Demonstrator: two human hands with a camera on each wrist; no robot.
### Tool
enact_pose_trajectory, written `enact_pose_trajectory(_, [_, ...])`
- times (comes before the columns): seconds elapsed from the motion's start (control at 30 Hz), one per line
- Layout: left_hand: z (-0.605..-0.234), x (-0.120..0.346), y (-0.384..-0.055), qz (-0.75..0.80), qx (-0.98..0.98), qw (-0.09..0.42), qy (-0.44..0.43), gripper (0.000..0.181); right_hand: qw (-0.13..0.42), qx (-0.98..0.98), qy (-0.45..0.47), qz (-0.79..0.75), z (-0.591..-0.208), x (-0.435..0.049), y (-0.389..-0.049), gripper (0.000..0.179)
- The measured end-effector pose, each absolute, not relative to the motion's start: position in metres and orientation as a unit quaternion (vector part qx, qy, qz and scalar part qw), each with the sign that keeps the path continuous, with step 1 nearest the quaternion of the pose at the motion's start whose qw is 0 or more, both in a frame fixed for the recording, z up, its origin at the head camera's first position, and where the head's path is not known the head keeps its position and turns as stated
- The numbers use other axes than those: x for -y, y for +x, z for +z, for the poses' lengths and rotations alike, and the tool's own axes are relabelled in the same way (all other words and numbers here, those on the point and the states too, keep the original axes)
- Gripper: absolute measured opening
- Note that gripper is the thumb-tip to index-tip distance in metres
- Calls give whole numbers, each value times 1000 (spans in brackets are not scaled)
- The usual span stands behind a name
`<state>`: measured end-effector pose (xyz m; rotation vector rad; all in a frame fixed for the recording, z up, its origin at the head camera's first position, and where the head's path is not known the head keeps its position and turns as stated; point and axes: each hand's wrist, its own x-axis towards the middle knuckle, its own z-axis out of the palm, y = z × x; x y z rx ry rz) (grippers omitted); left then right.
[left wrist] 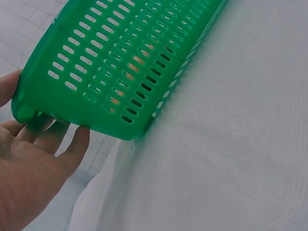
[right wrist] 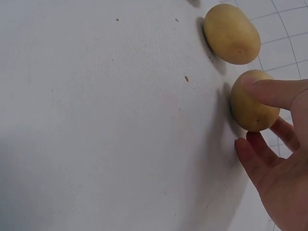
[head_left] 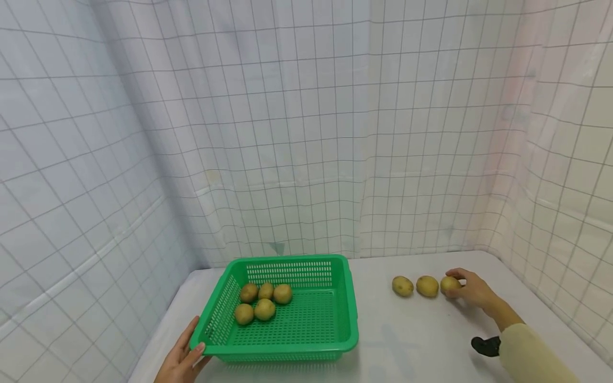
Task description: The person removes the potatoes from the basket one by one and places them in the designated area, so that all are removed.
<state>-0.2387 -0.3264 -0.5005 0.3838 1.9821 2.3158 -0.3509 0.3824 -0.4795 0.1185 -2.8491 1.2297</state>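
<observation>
A green plastic basket (head_left: 306,348) with slotted walls stands on the white table, and several potatoes (head_left: 265,309) lie together in its left half. At its near left corner my left hand (head_left: 181,357) grips the rim; the left wrist view shows the thumb on one side of the basket edge (left wrist: 103,126) and fingers on the other. To the right, three potatoes form a row on the table. My right hand (head_left: 474,291) holds the rightmost potato (right wrist: 254,107) between thumb and fingers. The middle potato (head_left: 427,286) is right beside it, and the left potato (head_left: 403,286) sits farther along.
White sheets with a grey grid hang behind the table (head_left: 412,340) and at both sides. A black object (head_left: 486,346) sticks out by the right sleeve (head_left: 531,354). Small brown specks (right wrist: 186,79) dot the tabletop near the potatoes.
</observation>
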Motion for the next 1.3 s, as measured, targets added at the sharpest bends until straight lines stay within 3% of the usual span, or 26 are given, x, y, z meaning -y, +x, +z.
enact_pose_trajectory(0.57, [-499, 327, -239, 748, -655, 44, 103, 85, 23, 921, 54, 384, -462, -392, -348, 61])
enact_pose_trajectory(1.3, [-500, 325, -238, 750, -647, 31, 135, 84, 15, 906, 87, 413, -446, -362, -357, 56])
